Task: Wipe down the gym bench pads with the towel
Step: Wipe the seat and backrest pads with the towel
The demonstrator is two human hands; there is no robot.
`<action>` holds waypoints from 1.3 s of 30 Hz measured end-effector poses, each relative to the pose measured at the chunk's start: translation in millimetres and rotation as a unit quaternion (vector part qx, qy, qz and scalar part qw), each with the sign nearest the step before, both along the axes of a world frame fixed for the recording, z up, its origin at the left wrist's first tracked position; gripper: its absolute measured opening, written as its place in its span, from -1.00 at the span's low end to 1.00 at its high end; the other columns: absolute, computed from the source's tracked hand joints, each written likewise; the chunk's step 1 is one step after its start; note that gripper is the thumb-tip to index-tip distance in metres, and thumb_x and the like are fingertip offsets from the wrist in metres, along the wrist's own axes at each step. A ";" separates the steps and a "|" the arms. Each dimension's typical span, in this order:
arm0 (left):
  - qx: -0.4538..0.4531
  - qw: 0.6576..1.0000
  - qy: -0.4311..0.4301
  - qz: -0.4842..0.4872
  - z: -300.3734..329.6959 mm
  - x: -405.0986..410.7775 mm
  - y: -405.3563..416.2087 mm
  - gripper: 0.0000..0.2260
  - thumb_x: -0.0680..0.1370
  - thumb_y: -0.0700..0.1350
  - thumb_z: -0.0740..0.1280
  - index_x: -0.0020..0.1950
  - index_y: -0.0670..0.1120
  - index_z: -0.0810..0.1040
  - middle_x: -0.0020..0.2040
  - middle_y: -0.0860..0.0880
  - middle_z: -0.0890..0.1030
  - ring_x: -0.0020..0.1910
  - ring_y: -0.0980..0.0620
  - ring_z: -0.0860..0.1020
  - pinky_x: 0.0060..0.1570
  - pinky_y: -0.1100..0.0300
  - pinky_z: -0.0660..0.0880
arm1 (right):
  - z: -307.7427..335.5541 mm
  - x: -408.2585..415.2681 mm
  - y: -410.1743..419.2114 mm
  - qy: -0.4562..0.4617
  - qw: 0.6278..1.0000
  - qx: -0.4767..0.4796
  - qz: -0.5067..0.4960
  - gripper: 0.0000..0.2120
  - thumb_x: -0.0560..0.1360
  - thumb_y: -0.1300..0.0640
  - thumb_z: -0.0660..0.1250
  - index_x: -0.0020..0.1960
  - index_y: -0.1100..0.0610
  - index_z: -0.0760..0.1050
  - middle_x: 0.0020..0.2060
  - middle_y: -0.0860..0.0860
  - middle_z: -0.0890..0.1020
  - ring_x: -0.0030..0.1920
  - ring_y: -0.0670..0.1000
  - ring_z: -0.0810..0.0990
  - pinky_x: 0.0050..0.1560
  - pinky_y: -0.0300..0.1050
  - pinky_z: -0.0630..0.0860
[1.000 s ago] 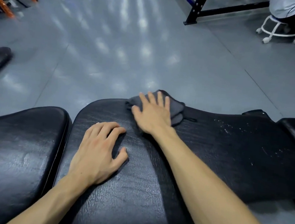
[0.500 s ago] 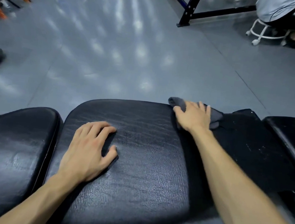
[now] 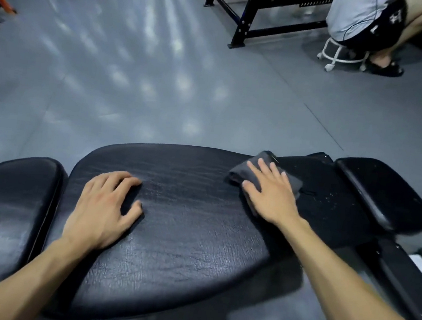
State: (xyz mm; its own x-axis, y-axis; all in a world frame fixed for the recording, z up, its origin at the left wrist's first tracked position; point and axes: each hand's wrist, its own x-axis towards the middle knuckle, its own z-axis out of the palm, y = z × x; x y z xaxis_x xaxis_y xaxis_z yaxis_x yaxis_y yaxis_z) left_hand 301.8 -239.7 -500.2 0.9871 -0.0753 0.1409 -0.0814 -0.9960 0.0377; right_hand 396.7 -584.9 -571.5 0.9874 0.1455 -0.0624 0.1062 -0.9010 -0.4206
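A black, wrinkled bench pad stretches across the view in front of me. My right hand lies flat with spread fingers on a dark grey towel, pressing it to the pad's far right part. My left hand rests palm down on the pad's left part, fingers slightly curled, holding nothing. A second black pad adjoins on the left. A smaller black pad sits to the right, with white specks on it and on the narrow end of the main pad.
Shiny grey floor stretches beyond the bench. A black equipment frame stands at the back. A person sits on a white wheeled stool at the upper right. Racks and orange bars line the far left.
My right hand has slid the towel along the pad's far edge from the middle to the right end. My left hand stays planted on the pad.
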 end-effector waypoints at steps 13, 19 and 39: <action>0.034 0.999 0.017 -0.010 6.6 -7.5 -5.6 -0.49 0.55 0.19 0.07 0.31 -0.05 0.54 0.29 -0.07 0.55 0.29 -0.19 0.48 0.34 -0.17 0.38 | -0.5 -94.1 -40.7 -0.015 1.000 0.020 0.009 -0.45 0.68 -0.21 0.06 0.64 -0.17 0.09 0.65 -0.15 0.00 0.65 -0.06 -0.10 0.62 -0.03 -0.18; 0.053 0.998 0.010 -0.018 7.1 -11.1 -9.8 -0.43 0.54 0.16 -0.01 0.29 -0.13 0.57 0.28 -0.15 0.57 0.28 -0.26 0.50 0.34 -0.17 0.40 | -0.9 -142.6 12.0 -0.034 0.999 0.005 -0.035 -0.39 0.65 -0.23 -0.01 0.66 -0.13 0.03 0.66 -0.09 -0.05 0.66 0.03 -0.15 0.60 0.05 -0.29; -0.040 0.990 0.012 -0.137 -30.3 -21.5 -139.6 -0.62 0.55 -0.07 0.15 0.32 -0.01 0.55 0.33 0.03 0.53 0.31 -0.09 0.45 0.33 -0.04 0.38 | -20.7 -149.9 -32.7 -0.059 0.997 -0.010 -0.056 -0.24 0.56 -0.43 -0.07 0.67 -0.14 -0.10 0.66 -0.06 -0.14 0.65 0.00 -0.19 0.61 0.07 -0.28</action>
State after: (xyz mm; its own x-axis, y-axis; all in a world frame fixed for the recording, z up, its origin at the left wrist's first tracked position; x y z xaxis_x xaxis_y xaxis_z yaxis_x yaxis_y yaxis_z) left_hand 280.4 -379.3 -530.5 0.9340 -0.3309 0.1346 -0.3469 -0.9301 0.1209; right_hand 246.8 -617.6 -592.2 0.9980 0.0346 0.0532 0.0528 -0.9184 -0.3922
